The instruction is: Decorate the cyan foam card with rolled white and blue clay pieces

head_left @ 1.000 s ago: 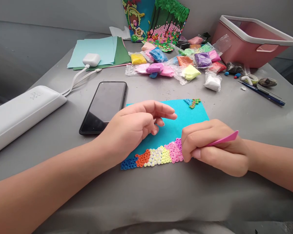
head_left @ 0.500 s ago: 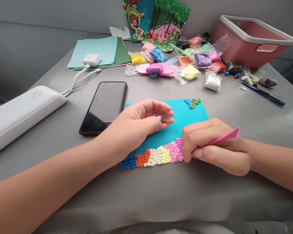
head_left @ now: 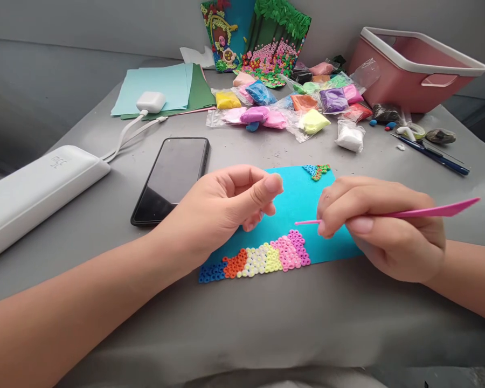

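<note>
While rings (head_left: 259,260) leave the center-frame sheet (head_left: 297,198) mostly bare, the right hand (head_left: 388,231) pinches a tool (head_left: 444,210), the left hand (head_left: 230,205) curled, contents unclear.

At the frame's left you have the power bank (head_left: 44,194), with the phone (head_left: 173,172) to its right. In the centre lies your card (head_left: 297,199), with rings (head_left: 258,260) along its near edge. Behind it are the packets (head_left: 305,102); at upper right, the basket (head_left: 400,83).

I hold a smooth plastic tool (head_left: 436,210); the blue sheet (head_left: 297,196) is matt paper, the phone screen (head_left: 172,170) glossy.
</note>
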`<act>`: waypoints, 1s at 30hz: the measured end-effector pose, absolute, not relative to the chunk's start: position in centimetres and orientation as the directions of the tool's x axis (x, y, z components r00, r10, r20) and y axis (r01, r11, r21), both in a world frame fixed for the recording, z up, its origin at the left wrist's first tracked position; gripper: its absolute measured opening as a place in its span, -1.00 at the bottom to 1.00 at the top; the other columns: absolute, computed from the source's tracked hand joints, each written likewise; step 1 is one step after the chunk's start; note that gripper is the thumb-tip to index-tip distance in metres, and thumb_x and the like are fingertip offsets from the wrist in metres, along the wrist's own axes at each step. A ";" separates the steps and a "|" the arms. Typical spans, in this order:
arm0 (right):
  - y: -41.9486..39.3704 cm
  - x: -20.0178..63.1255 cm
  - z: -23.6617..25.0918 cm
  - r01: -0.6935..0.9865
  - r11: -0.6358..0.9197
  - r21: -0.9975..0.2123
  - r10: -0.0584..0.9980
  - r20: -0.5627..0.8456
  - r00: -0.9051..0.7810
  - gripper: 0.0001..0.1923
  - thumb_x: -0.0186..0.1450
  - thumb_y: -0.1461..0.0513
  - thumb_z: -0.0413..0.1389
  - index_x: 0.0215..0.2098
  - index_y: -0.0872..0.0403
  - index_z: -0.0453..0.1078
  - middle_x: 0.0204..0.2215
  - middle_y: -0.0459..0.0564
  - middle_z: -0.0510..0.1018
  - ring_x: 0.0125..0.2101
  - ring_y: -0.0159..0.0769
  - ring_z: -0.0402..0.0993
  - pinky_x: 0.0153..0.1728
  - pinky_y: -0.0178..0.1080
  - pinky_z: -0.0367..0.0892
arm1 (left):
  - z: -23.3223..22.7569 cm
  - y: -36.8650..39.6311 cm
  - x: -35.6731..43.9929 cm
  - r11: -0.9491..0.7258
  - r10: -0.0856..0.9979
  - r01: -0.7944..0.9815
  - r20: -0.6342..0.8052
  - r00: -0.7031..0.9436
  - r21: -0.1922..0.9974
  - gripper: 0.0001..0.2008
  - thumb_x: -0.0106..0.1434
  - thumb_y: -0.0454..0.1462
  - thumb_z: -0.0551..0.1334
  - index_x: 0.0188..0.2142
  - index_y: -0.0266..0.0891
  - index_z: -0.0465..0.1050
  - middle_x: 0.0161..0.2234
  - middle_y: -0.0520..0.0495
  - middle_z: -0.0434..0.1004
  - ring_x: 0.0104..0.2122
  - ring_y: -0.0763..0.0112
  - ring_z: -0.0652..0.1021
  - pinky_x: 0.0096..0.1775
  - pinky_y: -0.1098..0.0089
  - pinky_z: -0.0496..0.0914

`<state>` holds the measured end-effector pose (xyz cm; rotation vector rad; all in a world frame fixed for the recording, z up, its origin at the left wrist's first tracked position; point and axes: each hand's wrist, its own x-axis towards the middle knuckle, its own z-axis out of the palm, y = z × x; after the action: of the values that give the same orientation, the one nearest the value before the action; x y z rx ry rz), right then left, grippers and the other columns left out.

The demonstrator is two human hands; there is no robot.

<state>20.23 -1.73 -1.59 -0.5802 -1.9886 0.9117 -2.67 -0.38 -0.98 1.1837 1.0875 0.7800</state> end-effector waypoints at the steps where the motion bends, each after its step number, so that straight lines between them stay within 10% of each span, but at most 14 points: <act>1: -1.7 20.1 -1.8 0.047 0.628 -0.777 0.697 0.535 -0.476 -0.75 0.39 0.34 0.01 -0.32 0.05 0.52 -0.46 -0.03 0.56 -0.42 -0.31 0.44 -0.33 -0.20 0.40 | -1.0 -0.4 -2.7 0.239 0.914 0.055 -0.244 0.325 0.969 -0.66 0.14 0.02 0.47 -0.36 -0.18 0.54 -0.47 0.06 0.51 -0.55 0.55 0.37 -0.45 0.45 0.30; 11: -1.6 19.5 -2.4 0.018 0.644 -0.764 0.716 0.595 -0.364 -0.75 0.45 0.32 0.05 -0.11 0.03 0.58 -0.28 -0.04 0.65 -0.32 -0.35 0.55 -0.22 -0.25 0.50 | -0.9 -0.6 -2.5 0.341 0.876 -0.074 -0.288 0.387 0.937 -0.80 0.13 -0.20 0.52 -0.25 -0.09 0.63 -0.25 0.04 0.72 -0.20 0.40 0.67 -0.06 0.39 0.52; 30: -1.4 19.5 -2.4 0.041 0.690 -0.722 0.684 0.633 -0.364 -0.73 0.41 0.35 0.05 -0.16 0.04 0.60 -0.34 -0.05 0.65 -0.36 -0.32 0.55 -0.24 -0.20 0.48 | -0.7 -0.6 -2.4 0.235 0.898 -0.049 -0.198 0.392 0.971 -0.75 0.13 -0.32 0.52 -0.19 -0.06 0.67 -0.25 0.11 0.72 -0.23 0.49 0.65 -0.15 0.56 0.53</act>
<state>19.47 -1.36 -2.35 -0.5705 -1.8375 0.7553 -2.39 -0.59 -0.72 1.1413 0.9498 0.8060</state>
